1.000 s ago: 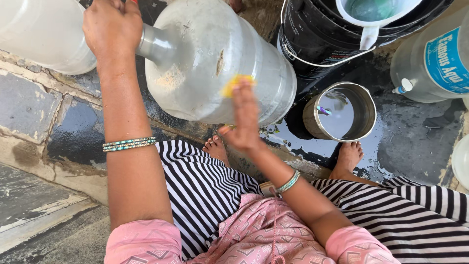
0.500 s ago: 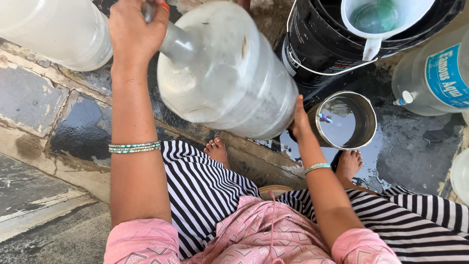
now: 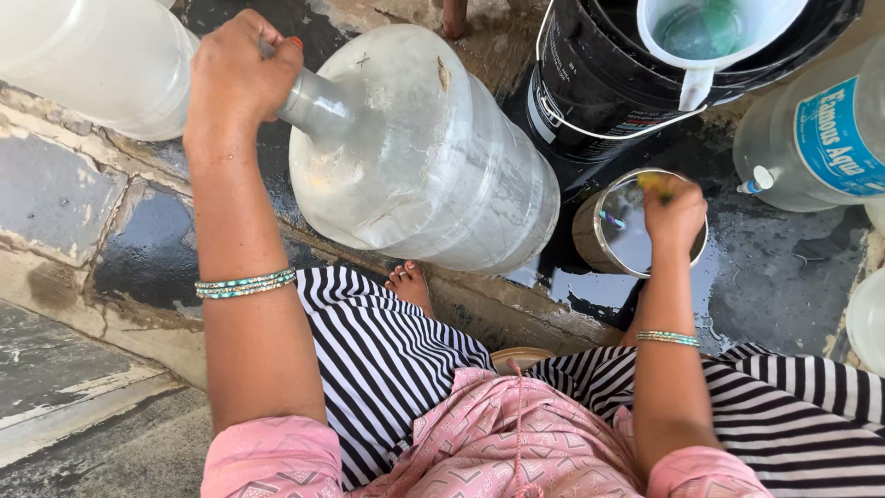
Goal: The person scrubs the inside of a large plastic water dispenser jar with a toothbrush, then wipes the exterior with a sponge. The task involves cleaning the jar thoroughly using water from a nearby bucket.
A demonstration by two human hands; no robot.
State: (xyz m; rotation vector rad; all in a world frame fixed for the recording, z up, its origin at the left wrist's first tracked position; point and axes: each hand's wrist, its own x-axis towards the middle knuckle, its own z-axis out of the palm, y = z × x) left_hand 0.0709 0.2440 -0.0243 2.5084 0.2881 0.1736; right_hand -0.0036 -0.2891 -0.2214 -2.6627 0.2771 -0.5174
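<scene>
Left hand (image 3: 241,74) is clamped on the big jug's (image 3: 424,157) neck; right hand (image 3: 675,214), seemingly closed on a yellow sponge (image 3: 656,183), is over the metal pot (image 3: 619,242).

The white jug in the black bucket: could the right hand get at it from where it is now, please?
Probably yes. The right hand is over the small metal pot, and the white jug sits just beyond, in the black bucket, with its top open and nothing lying between them.

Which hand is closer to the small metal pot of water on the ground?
Right. The right hand is over the metal pot, holding something yellow at its rim. The left hand is far off, gripping the neck of the big water jug.
</scene>
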